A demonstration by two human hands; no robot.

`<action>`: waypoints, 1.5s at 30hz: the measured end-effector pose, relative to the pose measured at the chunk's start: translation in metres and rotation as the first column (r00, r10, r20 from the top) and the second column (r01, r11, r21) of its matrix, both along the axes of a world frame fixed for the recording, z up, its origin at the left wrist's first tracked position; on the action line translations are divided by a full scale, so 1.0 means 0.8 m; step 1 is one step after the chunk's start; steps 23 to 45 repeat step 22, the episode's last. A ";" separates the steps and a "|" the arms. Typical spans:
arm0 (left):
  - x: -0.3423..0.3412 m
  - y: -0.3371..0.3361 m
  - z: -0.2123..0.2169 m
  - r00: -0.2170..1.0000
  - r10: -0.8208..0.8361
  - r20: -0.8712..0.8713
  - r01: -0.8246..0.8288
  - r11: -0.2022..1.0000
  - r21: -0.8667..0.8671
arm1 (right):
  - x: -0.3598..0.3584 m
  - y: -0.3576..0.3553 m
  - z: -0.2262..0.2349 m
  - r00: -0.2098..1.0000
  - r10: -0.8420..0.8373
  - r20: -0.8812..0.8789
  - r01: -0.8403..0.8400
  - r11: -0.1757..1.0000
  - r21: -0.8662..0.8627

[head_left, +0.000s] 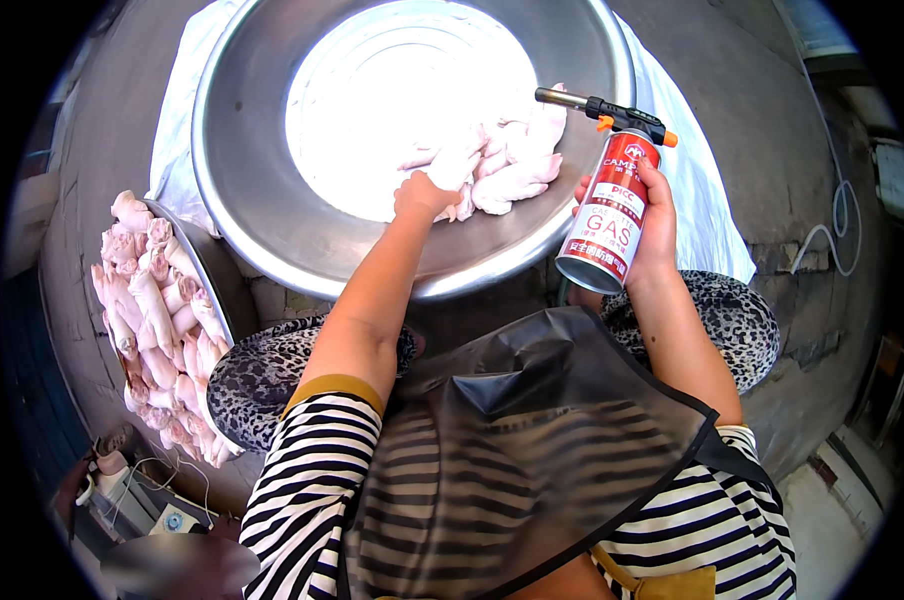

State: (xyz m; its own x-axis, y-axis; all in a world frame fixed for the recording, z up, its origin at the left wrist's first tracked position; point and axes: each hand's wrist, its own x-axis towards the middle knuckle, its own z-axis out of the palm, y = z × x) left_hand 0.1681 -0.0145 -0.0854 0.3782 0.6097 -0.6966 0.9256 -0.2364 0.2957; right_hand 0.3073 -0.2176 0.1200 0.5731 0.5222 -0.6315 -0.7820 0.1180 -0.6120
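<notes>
My right hand (658, 225) is wrapped round a blowtorch (612, 195), a red and white gas canister with a black burner head and orange parts. Its metal nozzle points left over the basin's rim, and no flame shows. Inside the wide steel basin (247, 170), my left hand (427, 198) is closed on a pale pig's trotter (454, 168); its fingertips are partly hidden. Beside that hand, several more trotters (517, 180) lie heaped on the right side of the basin. Strong glare washes out the basin's bottom.
A second metal basin (197, 255), piled with trotters (152, 310), stands at my left knee. White sheeting (687, 150) lies under the big basin. A dark apron (532, 450) covers my lap. A pale hose (837, 235) hangs at the right, and cables (162, 470) run at lower left.
</notes>
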 end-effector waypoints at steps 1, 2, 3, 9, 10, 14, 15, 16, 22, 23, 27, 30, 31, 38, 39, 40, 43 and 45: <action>0.001 -0.002 0.000 1.000 0.013 -0.025 -0.013 0.999 -0.030 | 0.000 -0.001 -0.001 1.000 -0.011 -0.007 0.011 1.000 -0.013; 0.004 0.000 0.001 0.999 -0.029 -0.044 0.024 0.994 -0.111 | 0.001 -0.003 -0.003 1.000 -0.022 -0.014 0.021 0.999 -0.027; 0.001 0.004 -0.008 0.999 0.027 -0.022 -0.031 0.978 -0.207 | 0.002 -0.004 -0.005 0.999 -0.024 -0.022 0.023 0.999 -0.034; -0.033 0.000 -0.025 0.863 0.506 -0.004 -0.396 0.671 -0.626 | 0.005 -0.005 -0.013 0.999 0.034 -0.034 -0.033 0.999 0.042; -0.035 -0.001 0.011 0.835 0.550 -0.009 -0.403 0.601 -0.690 | 0.006 -0.006 -0.014 0.998 0.047 -0.045 -0.044 0.997 0.068; -0.058 -0.009 0.105 0.768 0.621 0.155 -0.388 0.645 -0.658 | 0.007 -0.011 -0.012 0.990 0.139 -0.029 -0.135 0.984 0.113; -0.066 -0.004 0.127 0.805 0.555 0.211 -0.340 0.722 -0.603 | 0.006 -0.011 -0.011 0.985 0.169 -0.030 -0.164 0.979 0.123; -0.073 0.003 0.147 0.837 0.480 0.262 -0.282 0.790 -0.545 | 0.005 -0.013 -0.011 0.977 0.207 -0.043 -0.199 0.969 0.148; -0.152 0.043 0.231 0.903 -0.346 0.256 0.197 0.861 0.469 | -0.011 -0.025 0.001 0.956 0.288 -0.061 -0.270 0.940 0.207; -0.152 0.043 0.231 0.903 -0.346 0.256 0.197 0.861 0.469 | -0.011 -0.025 0.001 0.956 0.288 -0.061 -0.270 0.940 0.207; -0.152 0.043 0.231 0.903 -0.346 0.256 0.197 0.861 0.469 | -0.011 -0.025 0.001 0.956 0.288 -0.061 -0.270 0.940 0.207; -0.152 0.043 0.231 0.903 -0.346 0.256 0.197 0.861 0.469 | -0.011 -0.025 0.001 0.956 0.288 -0.061 -0.270 0.940 0.207; -0.152 0.043 0.231 0.903 -0.346 0.256 0.197 0.861 0.469 | -0.011 -0.025 0.001 0.956 0.288 -0.061 -0.270 0.940 0.207; -0.152 0.043 0.231 0.903 -0.346 0.256 0.197 0.861 0.469 | -0.011 -0.025 0.001 0.956 0.288 -0.061 -0.270 0.940 0.207; -0.152 0.043 0.231 0.903 -0.346 0.256 0.197 0.861 0.469 | -0.011 -0.025 0.001 0.956 0.288 -0.061 -0.270 0.940 0.207; -0.152 0.043 0.231 0.903 -0.346 0.256 0.197 0.861 0.469 | -0.011 -0.025 0.001 0.956 0.288 -0.061 -0.270 0.940 0.207; -0.152 0.043 0.231 0.903 -0.346 0.256 0.197 0.861 0.469 | -0.011 -0.025 0.001 0.956 0.288 -0.061 -0.270 0.940 0.207; -0.152 0.043 0.231 0.903 -0.346 0.256 0.197 0.861 0.469 | -0.011 -0.025 0.001 0.956 0.288 -0.061 -0.270 0.940 0.207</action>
